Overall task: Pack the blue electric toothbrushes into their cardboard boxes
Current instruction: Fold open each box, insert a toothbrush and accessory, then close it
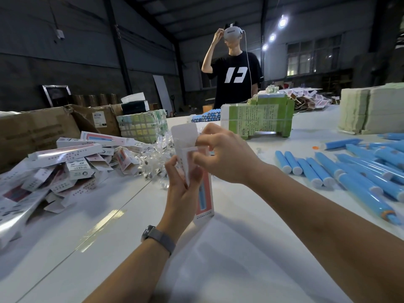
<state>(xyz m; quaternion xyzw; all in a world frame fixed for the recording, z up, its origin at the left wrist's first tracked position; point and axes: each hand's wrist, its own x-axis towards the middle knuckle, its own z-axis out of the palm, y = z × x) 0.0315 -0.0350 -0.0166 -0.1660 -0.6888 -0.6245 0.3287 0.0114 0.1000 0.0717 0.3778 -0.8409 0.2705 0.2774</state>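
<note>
White table (218,270), dim warehouse, seemingly

Your two hands meet over the middle of the desk (218,259), the left hand (182,189) lower on the upright box (196,171), the right hand (220,158) at its top flap. To your left lies a heap of boxes (72,162); beside it, nearer the middle, what may be small plastic bags (157,156). To your right lie the toothbrushes (349,171). Behind them stands a bound bundle (258,119), with another person (234,71) beyond the desk.
</note>
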